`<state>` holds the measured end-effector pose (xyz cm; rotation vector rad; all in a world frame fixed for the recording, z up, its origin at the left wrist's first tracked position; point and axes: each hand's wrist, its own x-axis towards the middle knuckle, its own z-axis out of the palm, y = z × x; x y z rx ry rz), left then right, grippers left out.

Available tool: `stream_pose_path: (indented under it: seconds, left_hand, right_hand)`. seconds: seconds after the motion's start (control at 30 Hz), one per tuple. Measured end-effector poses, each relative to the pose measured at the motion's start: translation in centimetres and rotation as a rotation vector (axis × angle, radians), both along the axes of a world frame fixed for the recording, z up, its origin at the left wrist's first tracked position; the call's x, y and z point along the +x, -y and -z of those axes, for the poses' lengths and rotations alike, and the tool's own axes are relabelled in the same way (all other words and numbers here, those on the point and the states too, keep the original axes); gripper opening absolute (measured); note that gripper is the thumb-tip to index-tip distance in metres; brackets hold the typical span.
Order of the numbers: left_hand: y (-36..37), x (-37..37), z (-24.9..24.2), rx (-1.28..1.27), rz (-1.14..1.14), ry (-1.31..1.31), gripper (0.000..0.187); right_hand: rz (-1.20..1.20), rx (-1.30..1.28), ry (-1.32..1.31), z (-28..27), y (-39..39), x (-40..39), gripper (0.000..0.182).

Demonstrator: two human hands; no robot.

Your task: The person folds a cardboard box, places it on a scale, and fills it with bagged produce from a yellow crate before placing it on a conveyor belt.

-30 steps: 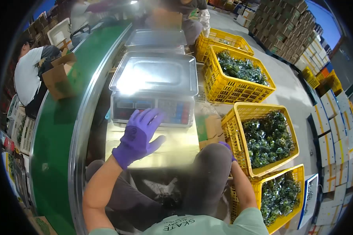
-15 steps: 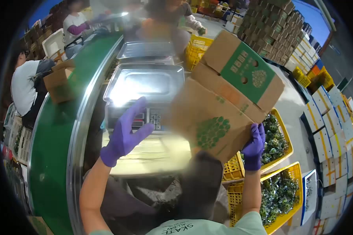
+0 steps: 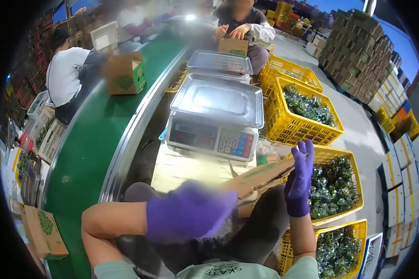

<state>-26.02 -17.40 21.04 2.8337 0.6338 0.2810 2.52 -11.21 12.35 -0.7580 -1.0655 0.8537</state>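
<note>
A brown cardboard box (image 3: 261,177) with green print is tilted over my lap, seen nearly edge-on. My right hand (image 3: 300,179), in a purple glove, has its palm against the box's right end, fingers pointing up. At the box's left end is my left hand (image 3: 191,211), also purple-gloved and smeared by motion, its fingers unclear. Just beyond the box stands a digital scale (image 3: 214,135) with a bare metal pan (image 3: 221,98), resting on a pale yellow surface (image 3: 172,169).
A green conveyor belt (image 3: 86,153) runs along the left, carrying a cardboard box (image 3: 123,74). Yellow crates (image 3: 337,223) of wrapped green produce line the right. A second scale (image 3: 221,62) stands farther back, near a person (image 3: 246,30) handling a box. White boxes (image 3: 395,181) are stacked far right.
The box has come down from in front of the scale to above my lap and tipped edge-on. My left hand moved down to its left end. The view has shifted, showing more on the left.
</note>
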Motion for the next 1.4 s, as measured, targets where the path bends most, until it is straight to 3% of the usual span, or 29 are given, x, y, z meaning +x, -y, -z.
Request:
stream_pose_path:
  seconds: [0.07,0.1,0.17,0.2,0.23,0.3,0.4,0.47,0.5,0.53,0.6,0.63,0.67,0.7,0.73,0.77,0.83,0.87,0.9,1.0,1.07,1.13,1.27,1.33,1.4]
  left_hand:
    - [0.7,0.0,0.6,0.004,0.019,0.147,0.054]
    - [0.0,0.2,0.5,0.010,0.016,0.153,0.054]
    - [-2.7,0.4,0.2,-0.852,-0.219,0.034,0.074]
    - [-3.9,-0.2,0.3,-1.005,-0.174,0.026,0.083]
    - [-4.6,-1.2,3.2,-1.003,-0.084,0.148,0.081]
    - [-4.8,-2.1,3.8,-0.994,0.007,0.264,0.079]
    - [-2.7,-2.8,-2.5,-1.001,-0.447,0.295,0.069]
    - [-1.0,-3.4,-4.2,-0.599,-0.665,0.228,0.063]
    - [-1.0,-4.1,-3.9,-0.602,-0.665,0.221,0.063]
    - [-1.0,-5.1,-3.7,-0.568,-0.681,0.324,0.061]
    - [-1.0,-5.3,-3.2,-0.531,-0.695,0.417,0.059]
    - [-0.9,-4.5,-2.8,-0.261,-0.661,0.341,0.058]
    - [-1.1,-3.6,-2.1,0.011,-0.618,0.266,0.057]
    - [-2.4,-2.6,0.2,0.411,-0.611,0.149,0.055]
    - [-3.1,-1.6,0.7,0.482,-0.534,0.207,0.055]
    - [-3.1,-0.4,0.4,0.581,-0.557,0.205,0.054]
    - [-3.4,2.1,1.2,0.748,-0.531,0.203,0.051]
    - [-4.0,3.2,3.1,0.803,-0.484,0.201,0.049]
    - [-4.7,3.9,5.0,0.834,-0.412,0.075,0.049]
    - [-4.3,4.3,4.6,0.787,-0.451,0.008,0.063]
    - [-4.3,4.1,4.1,0.624,-0.467,0.064,0.073]
    - [-4.7,4.3,4.3,0.677,-0.469,0.079,0.077]
    - [-5.6,4.3,4.3,0.799,-0.443,0.080,0.070]
    - [-6.0,3.6,-0.2,0.273,-0.343,0.122,0.073]
    - [-6.7,2.7,-2.5,-0.270,-0.211,0.427,0.091]
  right_hand:
    - [0.115,-0.204,0.194,-1.2,0.1,-1.1,0.081]
    - [0.078,-0.223,0.202,-1.2,-0.2,-0.6,0.090]
    - [0.020,-0.214,0.232,-1.7,-0.3,-0.2,0.092]
    - [-0.037,-0.212,0.254,-2.0,-0.1,0.0,0.093]
    - [-0.104,-0.225,0.226,-2.4,-0.1,0.3,0.103]
    - [-0.220,-0.221,0.331,-3.2,-0.2,2.0,0.107]
    - [-0.396,-0.248,0.433,-4.9,1.1,2.8,0.117]
    - [-0.557,-0.160,0.577,-6.3,2.5,3.0,0.115]
    - [-0.554,-0.225,0.534,-7.6,3.4,2.9,0.098]
    - [-0.555,-0.228,0.526,-8.9,3.8,3.0,0.098]
    - [-0.505,-0.482,0.939,-11.1,3.4,3.4,0.056]
    - [-0.356,-0.300,1.172,-11.1,3.1,3.2,0.030]
    - [-0.350,-0.294,1.166,-11.0,2.7,2.7,0.030]
    - [-0.242,-0.168,1.427,-10.9,2.1,1.9,0.033]
    - [-0.119,-0.031,1.679,-10.8,1.5,1.0,0.038]
    - [-0.138,0.006,1.692,-11.1,0.9,-0.2,0.043]
    - [-0.323,0.243,1.674,-8.8,0.2,-2.7,0.041]
    - [-0.552,0.057,1.996,-8.6,0.2,-5.0,0.037]
    - [-0.678,0.263,2.013,-6.9,-0.4,-5.2,0.037]
    - [-0.787,0.325,1.927,-8.1,-2.3,-4.9,0.044]
    - [-0.844,0.222,1.831,-10.2,-1.7,-3.7,0.049]
    - [-1.006,0.043,1.632,-12.7,-0.3,-2.4,0.059]
    - [-0.836,0.159,1.622,-9.7,1.6,-1.2,0.054]
    - [-0.632,0.361,1.342,-8.2,0.6,-0.2,0.050]
    - [-0.604,0.289,1.346,-7.8,-0.5,-1.1,0.044]
